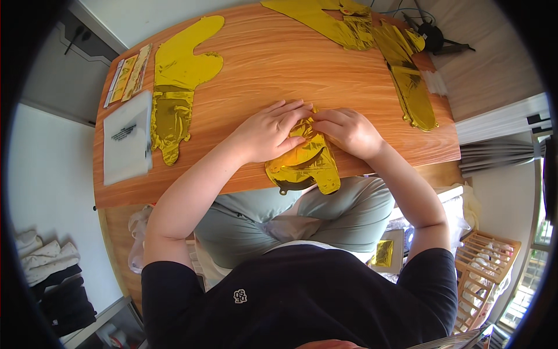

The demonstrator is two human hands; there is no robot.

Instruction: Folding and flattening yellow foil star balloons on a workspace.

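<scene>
A flat, uninflated gold foil balloon [327, 168] lies at the table's near edge, its rounded lower end hanging over my lap. My left hand [264, 132] rests across its left side, fingers stretched out and thumb apart on the foil. At the balloon's upper right edge, my right hand [350, 132] has its fingers curled and pinched on the foil. The fingertips of both hands are close together near the top of the balloon. What exactly the right fingertips grip is partly hidden.
More flat gold foil balloons lie on the wooden table [250, 70]: one at left [181, 70], one at the far edge [328, 22], one at right [414, 87]. A whitish plastic packet [128, 142] and printed packaging [129, 75] sit at left. A black device [431, 38] stands back right.
</scene>
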